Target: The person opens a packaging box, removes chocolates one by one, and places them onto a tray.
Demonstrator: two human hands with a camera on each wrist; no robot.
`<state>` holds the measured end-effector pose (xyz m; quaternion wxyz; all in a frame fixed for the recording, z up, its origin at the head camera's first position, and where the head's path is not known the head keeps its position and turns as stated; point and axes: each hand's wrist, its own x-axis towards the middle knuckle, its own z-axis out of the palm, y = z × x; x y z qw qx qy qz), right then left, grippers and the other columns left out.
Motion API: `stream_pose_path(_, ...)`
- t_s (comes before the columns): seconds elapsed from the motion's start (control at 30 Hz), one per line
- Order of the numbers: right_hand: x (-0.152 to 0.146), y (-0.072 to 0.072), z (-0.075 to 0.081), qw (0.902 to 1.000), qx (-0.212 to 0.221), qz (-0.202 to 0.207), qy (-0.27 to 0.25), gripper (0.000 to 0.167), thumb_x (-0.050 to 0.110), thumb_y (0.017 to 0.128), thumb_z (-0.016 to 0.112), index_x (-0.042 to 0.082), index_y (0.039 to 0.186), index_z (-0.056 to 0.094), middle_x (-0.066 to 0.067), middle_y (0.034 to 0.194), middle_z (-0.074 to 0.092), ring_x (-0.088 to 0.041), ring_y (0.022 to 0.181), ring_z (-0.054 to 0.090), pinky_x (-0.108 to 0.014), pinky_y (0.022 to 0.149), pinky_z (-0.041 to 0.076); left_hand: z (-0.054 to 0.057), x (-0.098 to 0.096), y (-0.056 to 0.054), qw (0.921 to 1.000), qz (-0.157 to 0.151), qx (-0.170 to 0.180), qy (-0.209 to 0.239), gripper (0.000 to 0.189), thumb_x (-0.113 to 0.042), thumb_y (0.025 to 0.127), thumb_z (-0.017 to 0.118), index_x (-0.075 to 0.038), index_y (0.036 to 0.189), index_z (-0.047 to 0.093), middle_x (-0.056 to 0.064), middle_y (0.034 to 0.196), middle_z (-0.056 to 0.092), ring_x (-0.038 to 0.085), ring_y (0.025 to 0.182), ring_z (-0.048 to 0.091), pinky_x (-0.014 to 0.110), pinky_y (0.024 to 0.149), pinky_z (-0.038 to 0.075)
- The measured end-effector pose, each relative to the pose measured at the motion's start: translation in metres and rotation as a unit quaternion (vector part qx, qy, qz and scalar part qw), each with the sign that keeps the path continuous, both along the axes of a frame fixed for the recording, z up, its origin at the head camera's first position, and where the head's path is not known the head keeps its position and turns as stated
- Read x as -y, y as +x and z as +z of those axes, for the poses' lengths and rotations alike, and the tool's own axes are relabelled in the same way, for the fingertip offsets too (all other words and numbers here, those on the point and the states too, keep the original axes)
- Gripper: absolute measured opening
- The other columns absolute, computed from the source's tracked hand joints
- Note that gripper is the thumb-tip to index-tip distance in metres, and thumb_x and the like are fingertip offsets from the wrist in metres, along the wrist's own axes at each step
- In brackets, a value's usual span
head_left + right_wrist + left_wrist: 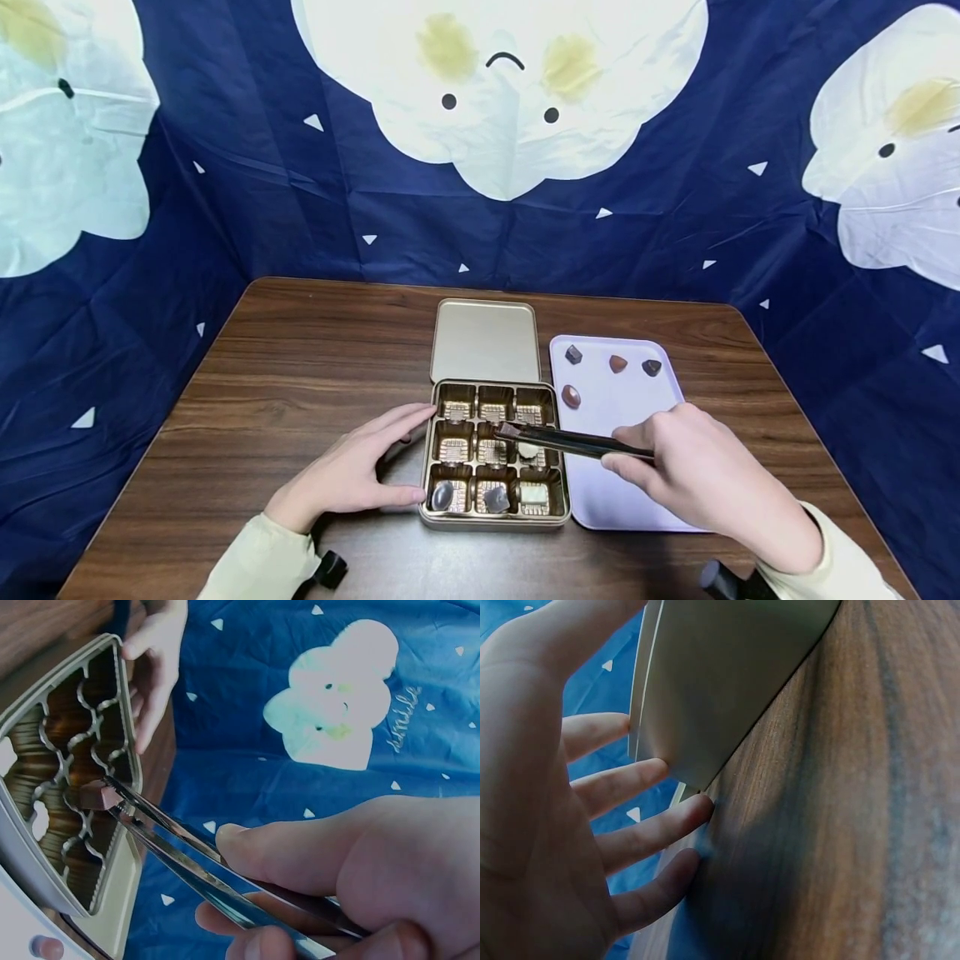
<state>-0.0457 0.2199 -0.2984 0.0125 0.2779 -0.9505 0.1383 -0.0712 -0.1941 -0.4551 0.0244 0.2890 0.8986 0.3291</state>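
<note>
My right hand (705,479) pinches black-and-silver tweezers (573,441) that reach leftward over a gold chocolate tin (495,526). Their tips hold a small brown chocolate (97,796) above the middle compartment of the divided insert. In the tin's near row lie a dark oval chocolate (442,496), a dark angular chocolate (497,500) and a white square chocolate (534,494). A white round chocolate (528,451) sits in the middle row's right compartment, partly under the tweezers. My left hand (348,479) rests against the tin's left side, its fingers extended and spread.
A lilac tray (611,496) right of the tin carries several chocolates, among them a reddish-brown one (571,396) and a dark one (652,367). Behind the tin lies its gold lid (486,340). A blue cloth (300,208) hangs round the wooden table (330,333).
</note>
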Motion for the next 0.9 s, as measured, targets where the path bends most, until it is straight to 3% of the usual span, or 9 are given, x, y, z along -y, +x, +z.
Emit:
stream_pose_path(0.1,-0.008,0.001,0.002,0.9997,-0.007,0.006,-0.021,0.022,0.036,0.094,0.080,0.039,0.075,0.067,0.030,0.057,0.034,0.008,0.052,0.031,-0.019,0.046,0.031,0.000,0.000,0.000,1.0000,0.000,-0.001,-0.001,0.105,-0.063,0.080,0.084,-0.030,0.166,0.035,0.002,0.168,0.039,0.030,0.147,0.044,0.063,0.112,0.042)
stream_pose_path(0.23,-0.018,0.002,0.003,0.9979,-0.041,0.010,-0.049,0.025,0.030,0.091,0.083,0.040,0.076,0.067,0.032,0.058,0.028,0.011,0.051,0.026,-0.014,0.043,0.024,0.000,0.000,-0.001,1.0000,0.000,-0.003,0.000,0.104,-0.062,0.080,0.085,-0.031,0.165,0.035,0.002,0.167,0.039,0.029,0.146,0.045,0.062,0.112,0.042)
stream_pose_path(0.4,-0.034,0.002,0.005,0.9959,-0.056,-0.010,-0.071,0.008,0.025,0.089,0.086,0.032,0.089,0.081,0.031,0.062,0.046,0.011,0.050,0.029,-0.012,0.043,0.025,-0.002,0.000,-0.001,1.0000,0.000,-0.004,0.000,0.104,-0.062,0.080,0.085,-0.033,0.165,0.034,0.001,0.167,0.040,0.028,0.146,0.045,0.062,0.112,0.043)
stream_pose_path(0.5,-0.046,0.001,0.003,0.9946,-0.066,-0.029,-0.076,0.012,0.023,0.086,0.087,0.023,0.098,0.086,0.029,0.064,0.054,0.011,0.049,0.030,-0.013,0.043,0.026,-0.003,0.000,-0.001,1.0000,-0.001,-0.005,-0.002,0.104,-0.062,0.080,0.085,-0.033,0.165,0.034,0.001,0.167,0.040,0.028,0.147,0.045,0.061,0.112,0.043)
stream_pose_path(0.63,-0.063,-0.003,-0.004,0.9927,-0.086,-0.050,-0.069,0.017,0.021,0.083,0.090,0.018,0.099,0.087,0.031,0.058,0.049,0.010,0.049,0.029,-0.014,0.043,0.026,-0.003,0.000,-0.002,1.0000,-0.002,-0.007,0.000,0.104,-0.060,0.079,0.086,-0.033,0.165,0.034,0.002,0.167,0.040,0.028,0.147,0.045,0.061,0.112,0.043)
stream_pose_path(0.73,-0.076,-0.006,-0.012,0.9920,-0.085,-0.068,-0.063,0.016,0.020,0.083,0.089,0.015,0.098,0.087,0.028,0.061,0.058,0.008,0.052,0.035,-0.014,0.045,0.028,-0.004,0.000,-0.002,1.0000,-0.002,-0.006,0.001,0.104,-0.059,0.079,0.087,-0.033,0.165,0.034,0.002,0.167,0.040,0.028,0.146,0.045,0.061,0.112,0.043)
stream_pose_path(0.9,-0.098,-0.012,-0.027,0.9901,-0.070,-0.111,-0.049,0.017,0.023,0.085,0.088,0.013,0.098,0.087,0.012,0.078,0.077,0.004,0.061,0.049,-0.022,0.052,0.043,-0.004,0.000,-0.002,1.0000,0.001,-0.005,-0.002,0.104,-0.059,0.079,0.087,-0.033,0.165,0.034,0.001,0.167,0.040,0.028,0.147,0.045,0.062,0.112,0.043)
